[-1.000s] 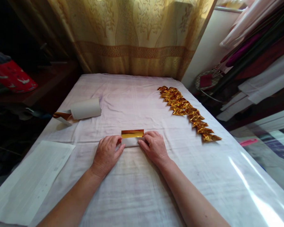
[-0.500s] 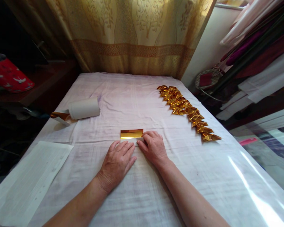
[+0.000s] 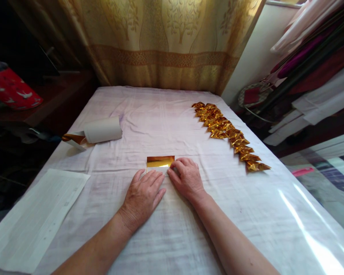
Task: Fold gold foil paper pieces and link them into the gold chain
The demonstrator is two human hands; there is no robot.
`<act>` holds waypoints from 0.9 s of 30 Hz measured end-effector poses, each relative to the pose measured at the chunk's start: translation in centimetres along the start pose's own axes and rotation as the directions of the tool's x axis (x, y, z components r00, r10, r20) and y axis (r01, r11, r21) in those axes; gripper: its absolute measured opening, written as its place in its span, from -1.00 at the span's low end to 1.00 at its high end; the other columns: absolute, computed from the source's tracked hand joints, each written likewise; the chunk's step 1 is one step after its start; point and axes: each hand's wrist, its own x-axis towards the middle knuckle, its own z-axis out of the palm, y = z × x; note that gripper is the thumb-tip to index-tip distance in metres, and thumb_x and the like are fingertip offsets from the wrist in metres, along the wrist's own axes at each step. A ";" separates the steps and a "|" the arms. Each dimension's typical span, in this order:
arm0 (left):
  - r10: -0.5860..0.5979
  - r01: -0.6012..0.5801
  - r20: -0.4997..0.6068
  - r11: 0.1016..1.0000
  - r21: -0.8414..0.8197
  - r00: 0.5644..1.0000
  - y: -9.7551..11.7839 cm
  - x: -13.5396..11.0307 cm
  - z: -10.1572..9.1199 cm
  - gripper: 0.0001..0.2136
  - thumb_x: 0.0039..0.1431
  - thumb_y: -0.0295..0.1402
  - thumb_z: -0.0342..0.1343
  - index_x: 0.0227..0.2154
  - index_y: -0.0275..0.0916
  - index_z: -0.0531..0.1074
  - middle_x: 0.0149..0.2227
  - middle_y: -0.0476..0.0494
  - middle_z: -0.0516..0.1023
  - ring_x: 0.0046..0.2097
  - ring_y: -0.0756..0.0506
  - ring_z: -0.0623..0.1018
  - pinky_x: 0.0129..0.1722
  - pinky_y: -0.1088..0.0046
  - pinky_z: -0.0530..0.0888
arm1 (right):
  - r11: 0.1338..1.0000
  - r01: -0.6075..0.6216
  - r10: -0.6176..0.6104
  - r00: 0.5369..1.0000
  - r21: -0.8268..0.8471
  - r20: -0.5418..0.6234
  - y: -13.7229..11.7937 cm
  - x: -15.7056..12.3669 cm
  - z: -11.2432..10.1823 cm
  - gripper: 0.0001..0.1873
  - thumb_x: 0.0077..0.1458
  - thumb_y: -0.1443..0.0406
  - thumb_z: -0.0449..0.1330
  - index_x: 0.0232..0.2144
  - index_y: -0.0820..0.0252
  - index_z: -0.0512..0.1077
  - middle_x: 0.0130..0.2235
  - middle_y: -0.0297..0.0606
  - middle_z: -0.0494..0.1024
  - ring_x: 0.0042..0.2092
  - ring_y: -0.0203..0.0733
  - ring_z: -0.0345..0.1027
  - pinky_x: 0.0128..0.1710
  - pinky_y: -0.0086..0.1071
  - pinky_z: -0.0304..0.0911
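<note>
A small sheet of gold foil paper (image 3: 157, 162) lies flat on the white cloth, with a pale strip along its near edge. My left hand (image 3: 143, 191) rests palm down, fingers stretched over that near edge. At the sheet's right end, my right hand (image 3: 187, 176) has its thumb and curled fingers closed on the paper's edge. Folded gold foil pieces (image 3: 225, 131) run in an overlapping slanting line to the right of my hands. What lies under my left fingers is hidden.
On the left lie a white paper roll (image 3: 103, 130) with gold foil at its end and a large pale sheet (image 3: 43, 214). Beyond the far edge of the cloth (image 3: 157, 114) hangs a patterned curtain (image 3: 160, 57). A red container (image 3: 14, 89) stands at far left; clothes (image 3: 318, 95) hang at right.
My right fingers have drawn slightly nearer and left along the foil paper's right edge. The left hand stays almost still. The whole view has shifted a little.
</note>
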 end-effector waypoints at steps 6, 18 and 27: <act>-0.001 0.001 0.002 1.000 -0.019 1.000 0.0 0.1 -0.1 -0.73 0.36 -0.32 -0.02 0.01 -0.21 0.48 0.03 -0.17 0.60 0.05 -0.20 0.55 0.19 0.09 0.24 | 0.998 -0.053 0.053 0.999 -0.039 0.002 -0.6 -0.2 0.0 -0.82 0.13 0.15 0.29 -0.29 0.11 0.46 -0.17 -0.17 0.52 -0.10 -0.01 0.32 -0.12 -0.18 0.13; -0.014 0.014 -0.006 1.000 -0.006 1.000 -1.8 -1.3 -0.5 -0.71 0.39 -0.35 -0.08 -0.01 -0.20 0.51 0.01 -0.16 0.61 0.06 -0.19 0.56 0.21 0.06 0.25 | 0.996 -0.086 0.086 0.996 0.002 0.022 0.7 -1.0 -0.9 -0.90 0.16 0.28 0.25 -0.23 0.06 0.50 -0.09 -0.22 0.54 -0.03 -0.03 0.33 -0.04 -0.17 0.12; -0.031 0.033 -0.018 0.992 0.118 0.999 -2.7 -2.1 -2.5 -0.72 0.38 -0.32 -0.07 -0.11 -0.20 0.55 -0.07 -0.14 0.66 0.00 -0.25 0.58 0.13 0.02 0.28 | 0.995 -0.093 0.092 0.996 0.022 0.007 0.6 -1.0 -0.9 -0.92 0.15 0.29 0.26 -0.25 0.07 0.50 -0.10 -0.24 0.55 -0.04 -0.05 0.33 -0.05 -0.19 0.08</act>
